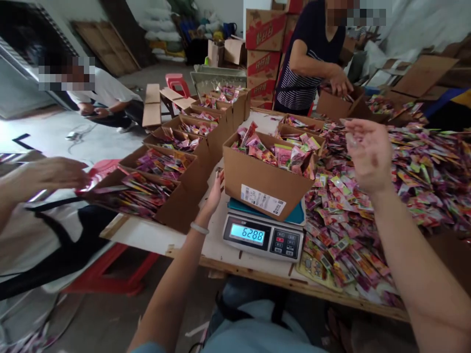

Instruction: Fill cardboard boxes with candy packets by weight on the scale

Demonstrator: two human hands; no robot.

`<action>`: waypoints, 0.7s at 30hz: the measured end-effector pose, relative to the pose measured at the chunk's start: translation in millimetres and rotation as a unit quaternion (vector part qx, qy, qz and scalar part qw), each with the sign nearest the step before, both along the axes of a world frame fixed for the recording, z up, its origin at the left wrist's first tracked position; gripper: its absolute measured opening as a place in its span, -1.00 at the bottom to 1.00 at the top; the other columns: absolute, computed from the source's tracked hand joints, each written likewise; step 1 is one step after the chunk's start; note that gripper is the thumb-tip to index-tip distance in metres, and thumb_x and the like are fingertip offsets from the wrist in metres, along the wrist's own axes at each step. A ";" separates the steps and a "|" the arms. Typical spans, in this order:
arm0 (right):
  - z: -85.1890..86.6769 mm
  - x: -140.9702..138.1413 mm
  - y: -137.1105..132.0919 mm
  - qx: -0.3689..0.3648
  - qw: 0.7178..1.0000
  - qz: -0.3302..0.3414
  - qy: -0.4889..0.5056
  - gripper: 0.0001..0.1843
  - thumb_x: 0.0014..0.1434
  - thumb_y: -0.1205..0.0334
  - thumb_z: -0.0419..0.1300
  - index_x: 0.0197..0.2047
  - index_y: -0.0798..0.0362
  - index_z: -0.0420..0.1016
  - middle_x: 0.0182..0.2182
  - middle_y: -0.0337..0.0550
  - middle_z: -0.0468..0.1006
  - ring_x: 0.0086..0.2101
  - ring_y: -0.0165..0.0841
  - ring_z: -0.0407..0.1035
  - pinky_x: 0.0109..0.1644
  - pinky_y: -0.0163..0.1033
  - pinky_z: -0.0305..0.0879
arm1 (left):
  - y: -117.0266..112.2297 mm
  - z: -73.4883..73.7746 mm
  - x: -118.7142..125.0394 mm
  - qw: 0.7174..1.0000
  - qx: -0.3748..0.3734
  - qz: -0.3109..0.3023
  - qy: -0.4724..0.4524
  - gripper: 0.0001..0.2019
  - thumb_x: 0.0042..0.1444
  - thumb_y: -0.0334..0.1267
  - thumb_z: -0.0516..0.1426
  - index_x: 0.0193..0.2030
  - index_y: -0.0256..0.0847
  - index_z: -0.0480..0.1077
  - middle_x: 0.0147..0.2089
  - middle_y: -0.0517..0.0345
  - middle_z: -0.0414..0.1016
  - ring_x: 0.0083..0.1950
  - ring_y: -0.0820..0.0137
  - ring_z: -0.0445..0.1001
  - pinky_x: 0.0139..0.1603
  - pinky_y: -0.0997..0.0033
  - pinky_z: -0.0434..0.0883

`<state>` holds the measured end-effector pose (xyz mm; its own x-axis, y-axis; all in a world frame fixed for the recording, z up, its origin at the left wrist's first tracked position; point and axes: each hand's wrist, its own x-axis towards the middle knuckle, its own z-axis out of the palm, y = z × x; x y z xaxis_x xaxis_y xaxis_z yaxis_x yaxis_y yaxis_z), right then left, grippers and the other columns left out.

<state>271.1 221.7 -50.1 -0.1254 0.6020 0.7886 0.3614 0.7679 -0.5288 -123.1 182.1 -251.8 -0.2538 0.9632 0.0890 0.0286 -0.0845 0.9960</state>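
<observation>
two hands up around one box (267,184) of candy packets, which sits on the scale (263,234) near the table's (147,236) front edge. left hand (214,193) is right at the box's left wall, fingers loose, gripping nothing, can't tell if it touches. right hand (368,153) hangs spread and empty above the loose packet pile (368,215), just right of the box. more filled boxes (165,166) crowd the left; the near side is open.
</observation>
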 end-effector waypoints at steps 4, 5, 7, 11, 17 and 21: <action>-0.7 27.7 26.8 -0.078 0.996 0.010 0.046 -0.38 0.18 -0.31 0.34 0.13 -0.10 0.43 0.08 0.11 0.58 0.14 -0.15 0.51 0.30 0.06 0.45 | -10.4 -22.0 -1.4 0.999 -0.015 0.031 -0.009 -0.18 0.37 0.39 -0.18 0.52 -0.12 0.22 0.62 -0.15 0.16 0.66 0.04 0.09 0.61 -0.23 0.11; -1.3 29.4 26.9 -0.095 0.994 0.019 0.048 -0.38 0.16 -0.31 0.36 0.11 -0.09 0.43 0.06 0.12 0.60 0.12 -0.16 0.53 0.29 0.03 0.45 | -12.6 -25.9 -0.5 0.999 -0.017 0.038 -0.010 -0.20 0.38 0.38 -0.17 0.52 -0.12 0.23 0.62 -0.15 0.16 0.66 0.05 0.10 0.61 -0.23 0.12; 1.2 23.6 18.6 -0.117 0.991 0.056 0.018 -0.37 0.16 -0.32 0.36 0.11 -0.11 0.44 0.07 0.10 0.60 0.14 -0.17 0.53 0.31 -0.01 0.44 | -15.4 -28.8 2.6 0.999 -0.015 0.037 -0.009 -0.22 0.40 0.35 -0.17 0.51 -0.15 0.25 0.62 -0.17 0.16 0.65 0.02 0.11 0.60 -0.26 0.13; 30.2 -17.2 -8.3 -0.115 0.973 0.165 -0.111 -0.37 0.24 -0.28 0.33 0.26 -0.17 0.44 0.23 -0.07 0.52 0.28 -0.23 0.41 0.44 0.03 0.37 | -14.7 -12.3 8.0 1.000 0.022 0.009 0.000 -0.23 0.41 0.35 -0.18 0.50 -0.11 0.28 0.60 -0.08 0.22 0.63 0.07 0.16 0.62 -0.15 0.16; 55.5 -82.7 8.3 -0.075 0.904 0.210 -0.363 -0.35 0.24 -0.22 0.35 0.32 -0.15 0.52 0.22 -0.10 0.53 0.16 -0.12 0.48 0.32 0.17 0.46 | -22.7 26.5 10.3 0.998 0.064 -0.002 0.015 -0.20 0.37 0.45 -0.21 0.54 0.06 0.21 0.63 0.05 0.16 0.67 0.08 0.07 0.65 -0.13 0.06; 18.9 -113.0 40.2 -0.078 0.873 0.256 -0.408 -0.46 0.12 -0.09 0.45 0.12 -0.07 0.63 0.01 -0.05 0.61 -0.06 -0.17 0.53 0.14 0.02 0.55 | -19.1 47.4 15.7 0.996 0.085 -0.016 -0.007 -0.16 0.34 0.49 -0.24 0.53 0.07 0.21 0.64 0.07 0.16 0.66 0.07 0.09 0.64 -0.11 0.12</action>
